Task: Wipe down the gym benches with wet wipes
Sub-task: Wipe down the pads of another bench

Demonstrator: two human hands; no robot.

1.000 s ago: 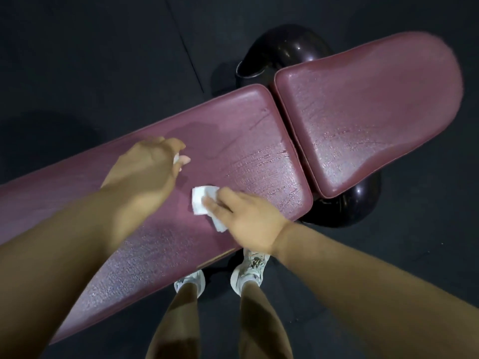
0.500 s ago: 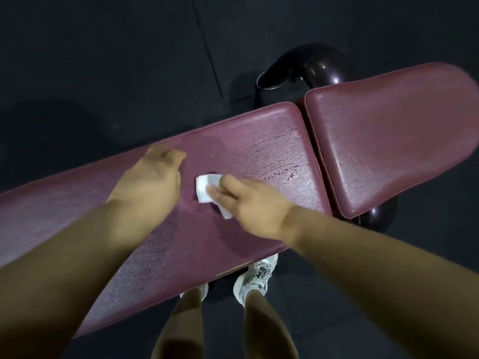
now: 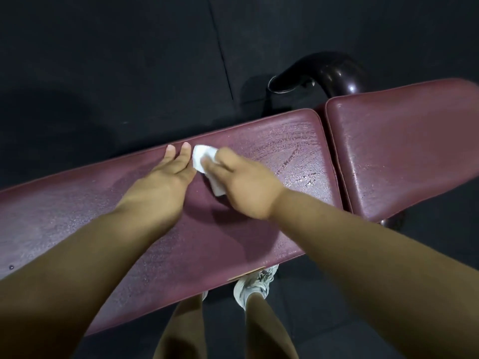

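Our straight-fingered right hand (image 3: pixel 246 189) presses the wipe (image 3: pixel 201 155) just right of our flat left hand (image 3: pixel 160 185); the bench (image 3: pixel 64 203) stretches away toward lower left.

Left hand (image 3: pixel 166 182) palm down, fingers straight, pointing far. Right hand (image 3: pixel 246 187) just right of it, palm down, fingers extended far-left, pressing flat. Left arm (image 3: pixel 77 255) and right arm (image 3: pixel 363 255) stretched out from near side.

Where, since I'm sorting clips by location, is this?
Probably a gym: a padded maroon bench split into two pads, on a dark metal frame, standing on black floor mats.
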